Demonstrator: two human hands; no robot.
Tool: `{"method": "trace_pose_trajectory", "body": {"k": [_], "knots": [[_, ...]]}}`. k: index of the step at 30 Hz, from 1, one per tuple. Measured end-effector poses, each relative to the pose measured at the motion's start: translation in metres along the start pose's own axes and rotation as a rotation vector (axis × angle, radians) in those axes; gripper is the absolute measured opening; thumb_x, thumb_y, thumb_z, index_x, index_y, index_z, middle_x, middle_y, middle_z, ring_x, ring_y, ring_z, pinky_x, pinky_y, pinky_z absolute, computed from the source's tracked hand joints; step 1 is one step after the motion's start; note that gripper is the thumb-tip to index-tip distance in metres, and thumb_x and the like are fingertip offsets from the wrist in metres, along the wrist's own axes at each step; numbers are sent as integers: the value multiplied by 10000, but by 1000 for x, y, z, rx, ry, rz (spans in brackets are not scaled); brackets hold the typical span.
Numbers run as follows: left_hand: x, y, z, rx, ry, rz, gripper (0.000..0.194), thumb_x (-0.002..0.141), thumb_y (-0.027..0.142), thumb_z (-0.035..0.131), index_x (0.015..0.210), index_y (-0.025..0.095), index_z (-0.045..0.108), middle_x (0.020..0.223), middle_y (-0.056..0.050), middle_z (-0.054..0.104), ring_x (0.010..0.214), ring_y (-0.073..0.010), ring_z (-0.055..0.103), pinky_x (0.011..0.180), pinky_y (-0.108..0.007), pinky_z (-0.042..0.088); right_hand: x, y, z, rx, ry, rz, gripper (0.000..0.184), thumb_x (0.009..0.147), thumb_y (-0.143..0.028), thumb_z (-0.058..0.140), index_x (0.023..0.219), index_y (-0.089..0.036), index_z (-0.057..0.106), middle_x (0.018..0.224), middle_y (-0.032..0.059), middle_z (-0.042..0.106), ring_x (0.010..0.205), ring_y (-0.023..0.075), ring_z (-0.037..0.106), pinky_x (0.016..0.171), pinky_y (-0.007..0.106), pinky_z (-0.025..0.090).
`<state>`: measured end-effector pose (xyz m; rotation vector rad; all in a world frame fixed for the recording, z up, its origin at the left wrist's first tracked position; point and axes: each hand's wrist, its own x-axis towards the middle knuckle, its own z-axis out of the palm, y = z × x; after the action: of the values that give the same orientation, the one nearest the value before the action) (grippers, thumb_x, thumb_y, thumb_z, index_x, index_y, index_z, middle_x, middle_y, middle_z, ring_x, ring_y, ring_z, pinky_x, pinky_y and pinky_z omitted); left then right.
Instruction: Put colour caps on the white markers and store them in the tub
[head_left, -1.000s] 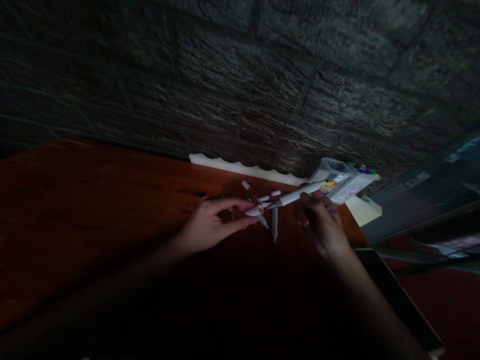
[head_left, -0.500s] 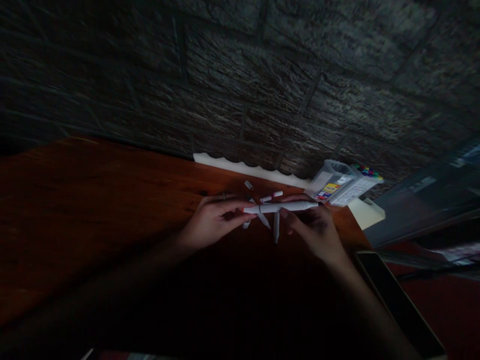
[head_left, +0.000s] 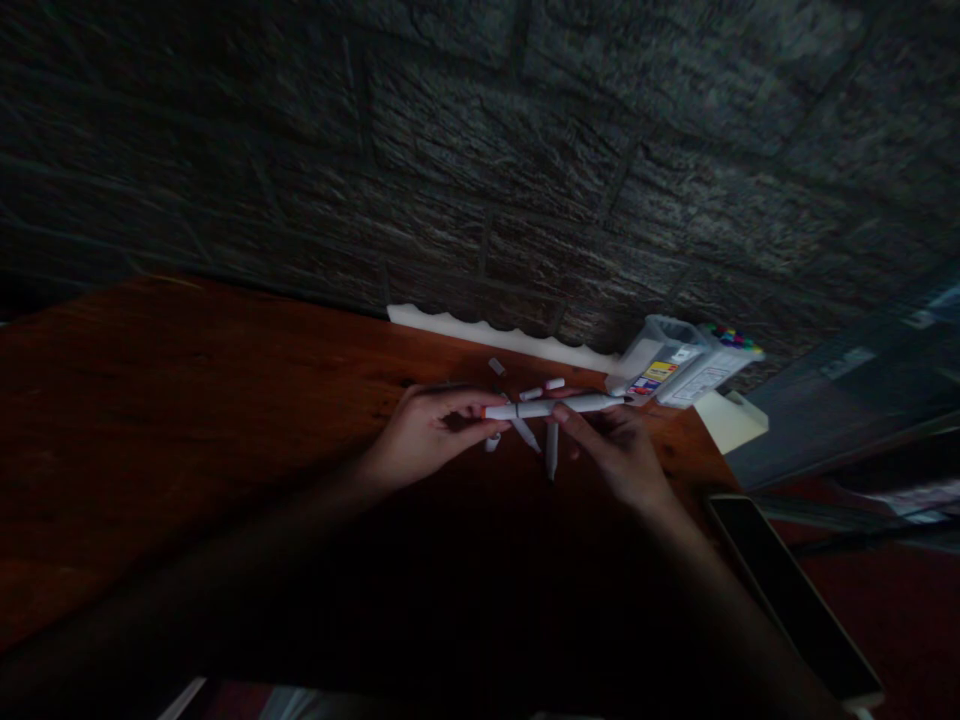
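A white marker [head_left: 577, 404] lies crosswise between my two hands, just above the table. My left hand [head_left: 420, 428] pinches its orange-tipped end between thumb and fingers. Around the barrel's other half my right hand [head_left: 616, 446] is closed, thumb on top; a dark tip points right. Beneath and behind the held marker, several other white markers lie scattered, among them one marker [head_left: 553, 450] pointing toward me and another slanting one [head_left: 525, 432]. A white cap-like piece [head_left: 492, 441] rests by my left fingertips. The picture is dark, so fine details are lost.
Against the brick wall [head_left: 480, 150] stand a clear plastic case [head_left: 652, 355] and a second case [head_left: 709, 365] full of colourful markers. A white wavy-edged strip [head_left: 502, 338] runs along the wooden table's [head_left: 187, 370] back. A phone [head_left: 795, 600] lies at the right edge.
Both hands keep hold of the marker. My right hand has shifted slightly left along with it, and the marker's dark tip shows more plainly now.
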<state>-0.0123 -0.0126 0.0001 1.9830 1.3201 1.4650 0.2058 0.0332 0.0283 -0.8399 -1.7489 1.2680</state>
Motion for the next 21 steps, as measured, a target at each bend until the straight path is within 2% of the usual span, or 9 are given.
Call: {"method": "trace_pose_trajectory", "body": {"k": [4,7,10,14,16,19,21], "knots": [[2,5,1,-217,-67,-97,297,747,224,740,1039,175,714,853,-39,768,699,-159,715,660,-257,600,2,9,3,92,81,46,191,799,-405,694,901,-243,697,738,-22,650,502,75,466,451,220,373],[2,8,2,-310,-132,-142,313,744,219,737,1053,181,711,908,-47,772,770,-186,732,738,-302,616,2,12,7,190,137,108,269,806,-477,667,785,-209,668,606,-39,560,457,63,407,419,208,310],[1,7,2,-316,-125,-141,318,743,232,738,1058,190,712,989,-60,763,847,-200,731,812,-342,610,5,14,9,264,181,159,352,787,-522,666,685,-187,623,506,-58,448,429,59,365,404,205,262],[3,4,0,-267,-97,-108,271,767,244,722,1033,193,719,1059,-67,746,937,-204,717,893,-367,582,10,16,-2,297,274,186,348,740,-523,684,691,-191,591,579,-35,530,444,72,378,410,217,263],[5,3,-2,-234,-72,-95,230,780,238,709,1003,185,724,1044,-64,751,941,-196,715,894,-354,580,12,16,-14,236,379,158,312,732,-490,678,695,-196,579,593,-30,544,475,89,410,436,224,291],[8,-2,-3,-187,22,-91,191,808,264,681,972,176,724,1002,-64,759,900,-186,721,863,-338,588,14,17,-35,-7,549,43,218,756,-421,624,769,-203,615,628,-25,539,563,124,454,498,239,344],[9,-8,-4,-173,70,-98,206,817,289,671,978,170,719,983,-70,762,880,-186,722,851,-341,591,16,21,-44,-130,583,-18,191,774,-379,560,812,-205,629,721,3,576,671,156,499,544,250,378]]}}
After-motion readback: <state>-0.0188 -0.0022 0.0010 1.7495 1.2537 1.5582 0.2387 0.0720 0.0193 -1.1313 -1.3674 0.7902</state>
